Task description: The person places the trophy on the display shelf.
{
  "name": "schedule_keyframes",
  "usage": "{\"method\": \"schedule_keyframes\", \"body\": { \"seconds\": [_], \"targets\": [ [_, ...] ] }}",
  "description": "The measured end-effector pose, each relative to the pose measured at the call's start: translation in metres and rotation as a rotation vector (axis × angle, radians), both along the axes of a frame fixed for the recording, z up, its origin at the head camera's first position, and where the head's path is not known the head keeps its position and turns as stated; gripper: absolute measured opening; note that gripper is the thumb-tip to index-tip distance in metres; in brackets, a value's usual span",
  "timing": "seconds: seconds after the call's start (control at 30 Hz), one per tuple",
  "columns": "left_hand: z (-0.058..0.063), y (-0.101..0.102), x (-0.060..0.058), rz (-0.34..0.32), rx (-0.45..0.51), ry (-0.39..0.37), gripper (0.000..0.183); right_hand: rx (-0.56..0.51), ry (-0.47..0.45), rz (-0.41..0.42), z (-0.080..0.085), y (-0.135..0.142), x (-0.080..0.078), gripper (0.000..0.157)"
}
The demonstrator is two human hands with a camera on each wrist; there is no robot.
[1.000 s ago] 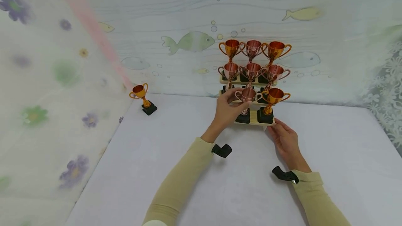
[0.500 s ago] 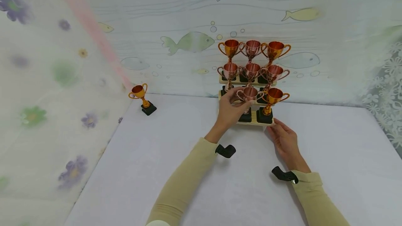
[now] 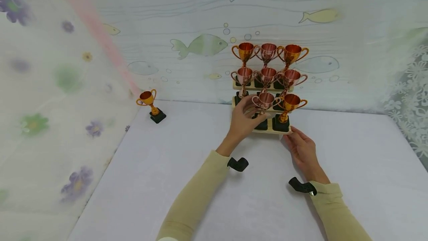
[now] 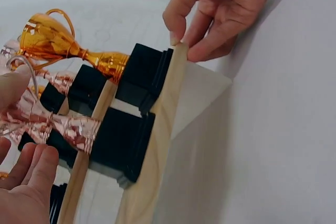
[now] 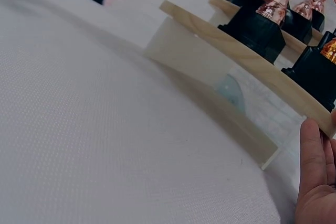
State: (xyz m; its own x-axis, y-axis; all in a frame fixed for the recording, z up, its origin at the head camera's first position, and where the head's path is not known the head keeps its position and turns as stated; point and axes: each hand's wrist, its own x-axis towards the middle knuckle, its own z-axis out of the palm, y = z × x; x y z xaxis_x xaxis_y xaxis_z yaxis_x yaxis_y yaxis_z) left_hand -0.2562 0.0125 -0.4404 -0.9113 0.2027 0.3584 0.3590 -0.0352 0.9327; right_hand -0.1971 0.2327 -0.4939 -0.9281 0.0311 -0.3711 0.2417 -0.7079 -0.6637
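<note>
A wooden tiered display stand (image 3: 271, 125) holds small rose-gold and gold trophy cups on black bases. On its lowest tier, a rose-gold trophy (image 3: 265, 101) stands upright with its base flat on the plank (image 4: 164, 129). My left hand (image 3: 241, 120) surrounds this trophy, thumb and fingers spread on either side; the left wrist view shows a gap between the fingers (image 4: 41, 169) and the cup. Right of it stands a gold trophy (image 3: 290, 103). My right hand (image 3: 303, 150) pinches the right end of the lowest plank.
Alone at the table's back left stands another gold trophy (image 3: 147, 99). Behind the stand rises a backdrop (image 3: 187, 14) printed with fish. A flower-printed cloth (image 3: 50, 96) borders the left side. White cloth covers the table (image 3: 153, 166). A translucent support (image 5: 184, 51) lies beneath the lowest plank.
The rose-gold trophy moved slightly right along the lowest tier, then stayed put. My left thumb and fingers have since spread away from it. The right hand keeps its place on the plank end.
</note>
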Motion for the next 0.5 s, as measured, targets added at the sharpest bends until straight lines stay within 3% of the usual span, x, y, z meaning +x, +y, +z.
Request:
{"method": "schedule_keyframes", "body": {
  "seconds": [0.17, 0.37, 0.5],
  "targets": [
    [-0.008, -0.017, 0.006, 0.01, 0.024, -0.029, 0.064, 0.037, -0.014, 0.004, 0.0, 0.0, 0.0, 0.018],
    [-0.015, -0.048, 0.017, 0.023, 0.076, -0.046, 0.057, 0.077, -0.024, 0.013, -0.001, -0.002, 0.0, 0.048],
    [-0.019, -0.076, 0.025, 0.049, 0.053, -0.047, 0.053, 0.078, -0.037, 0.009, -0.001, -0.002, 0.0, 0.055]
  ]
}}
